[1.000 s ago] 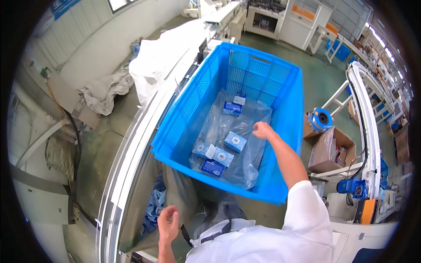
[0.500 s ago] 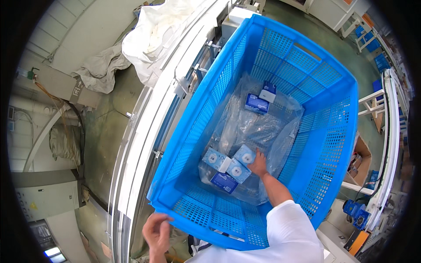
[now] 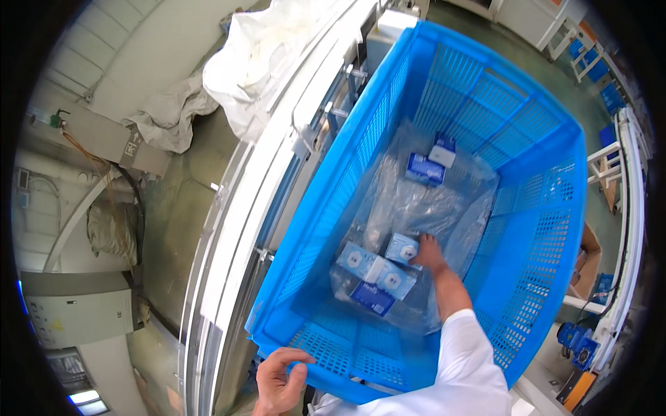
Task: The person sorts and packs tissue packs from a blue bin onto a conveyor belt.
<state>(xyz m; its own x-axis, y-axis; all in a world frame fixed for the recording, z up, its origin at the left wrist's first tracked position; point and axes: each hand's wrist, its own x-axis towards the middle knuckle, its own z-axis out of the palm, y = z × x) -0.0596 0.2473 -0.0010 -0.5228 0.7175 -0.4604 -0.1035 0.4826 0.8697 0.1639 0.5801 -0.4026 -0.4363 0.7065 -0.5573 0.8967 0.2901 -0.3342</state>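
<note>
Reaching down into a large blue plastic crate [image 3: 326, 208], my right hand [image 3: 430, 253] grips the right side of a light-blue and white carton [image 3: 402, 248]. Two similar light-blue cartons, a left one [image 3: 359, 260] and a right one [image 3: 395, 279], lie end to end just nearer to me. A dark-blue carton [image 3: 373, 298] sits against their near side. Farther in, a dark-blue carton [image 3: 425, 168] touches another one with a white side [image 3: 442, 150]. My left hand [image 3: 283, 380] is at the crate's near left corner, empty, thumb and fingers apart and curved.
Clear plastic sheeting [image 3: 423, 204] lines the crate's bottom under the cartons. A white-edged conveyor [image 3: 243, 236] runs along the crate's left side, with white sheeting [image 3: 253, 62] at its far end. On the right stand another conveyor frame [image 3: 630, 208] and a blue motor [image 3: 577, 343].
The carton in my right hand has turned and come slightly apart from the pair beside it. My left hand has shifted a little towards the crate's rim. The whole view has moved slightly.
</note>
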